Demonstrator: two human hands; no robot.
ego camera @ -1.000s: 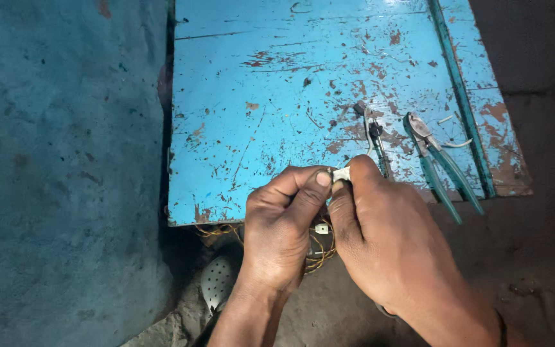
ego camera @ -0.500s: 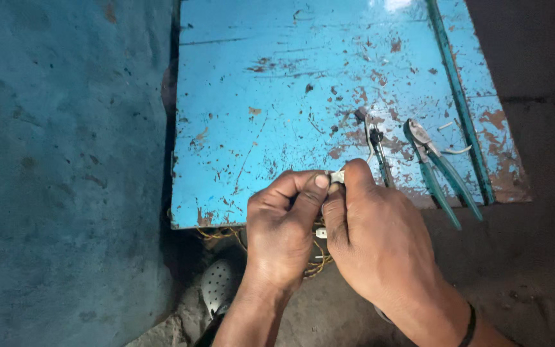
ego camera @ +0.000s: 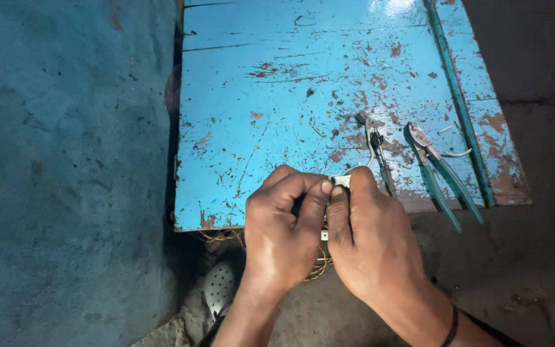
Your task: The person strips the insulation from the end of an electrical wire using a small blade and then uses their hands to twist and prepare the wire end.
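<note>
Your left hand point(ego camera: 287, 234) and right hand point(ego camera: 370, 241) have stayed pressed together over the last second, fingertips pinching a small white part point(ego camera: 340, 181) at the desk point(ego camera: 277, 96) edge; only the view drifted. Your fingers hide most of it, and the yellowish wire point(ego camera: 319, 266) beneath. Green-handled pliers point(ego camera: 441, 173) and a smaller dark tool point(ego camera: 377, 148) lie just beyond.

Both hands meet knuckle to knuckle, left hand point(ego camera: 284, 234) and right hand point(ego camera: 370, 241) curled, fingertips pinched together, forearms converging from below.
</note>
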